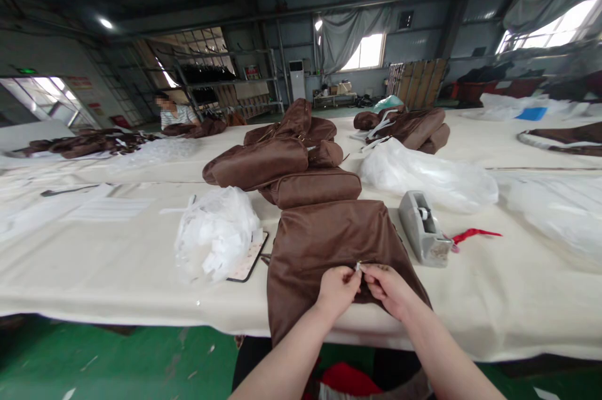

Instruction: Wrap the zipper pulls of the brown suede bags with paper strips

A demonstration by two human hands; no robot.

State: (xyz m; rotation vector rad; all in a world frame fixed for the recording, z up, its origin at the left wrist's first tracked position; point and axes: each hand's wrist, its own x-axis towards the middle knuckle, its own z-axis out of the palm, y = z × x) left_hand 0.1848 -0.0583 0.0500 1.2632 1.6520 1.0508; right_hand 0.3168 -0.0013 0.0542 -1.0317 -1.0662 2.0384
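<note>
A brown leather-like bag [329, 231] lies flat in front of me, its lower part hanging over the table edge. Near its middle, by a short zipper [369, 261], both hands meet with fingertips almost touching. Between them shows a small white piece [358, 266], perhaps tape or tissue at the zipper's end; it is too small to make out fully. My left hand [339, 290] pinches it from the left. From the right, my right hand [385, 287] pinches at the same piece, its other fingers curled over the bag.
A grey tape dispenser [423, 231] with a red strip [475, 232] stands right of the bag. To the left, a clear plastic bag of white scraps [216, 231] overlaps a dark-edged board [249, 262]. Brown bags [282, 158] are piled behind. Across the table sits a person [176, 113].
</note>
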